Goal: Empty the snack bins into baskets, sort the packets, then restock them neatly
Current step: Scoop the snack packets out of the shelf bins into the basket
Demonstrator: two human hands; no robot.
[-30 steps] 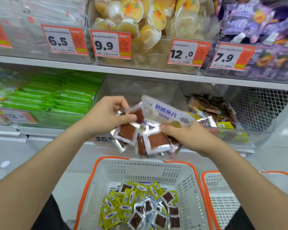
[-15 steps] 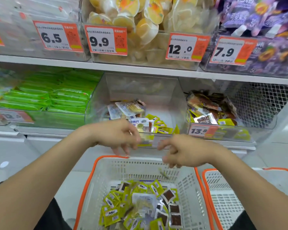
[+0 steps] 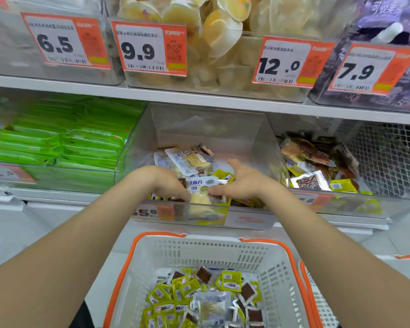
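The clear middle snack bin (image 3: 268, 147) on the lower shelf holds white, yellow and brown snack packets (image 3: 189, 159). Both hands are inside it at the front. My left hand (image 3: 166, 183) has its fingers curled down into the pile of packets. My right hand (image 3: 243, 185) lies opposite, thumb up, straight fingers pressing against the packets. A white packet with blue print (image 3: 202, 183) sits between the two hands. Below stands a white basket with an orange rim (image 3: 223, 249), with several yellow, brown and white packets (image 3: 199, 299) in it.
A second orange-rimmed basket (image 3: 317, 304) stands at the right. The left bin holds green packets (image 3: 57, 143); the right bin (image 3: 317, 162) holds brown and yellow packets beside a wire mesh. The upper shelf carries bins of jelly cups with price tags.
One second ago both hands held a bunch of packets above the basket. They dropped it in, and now both hands have reached up into the middle bin.
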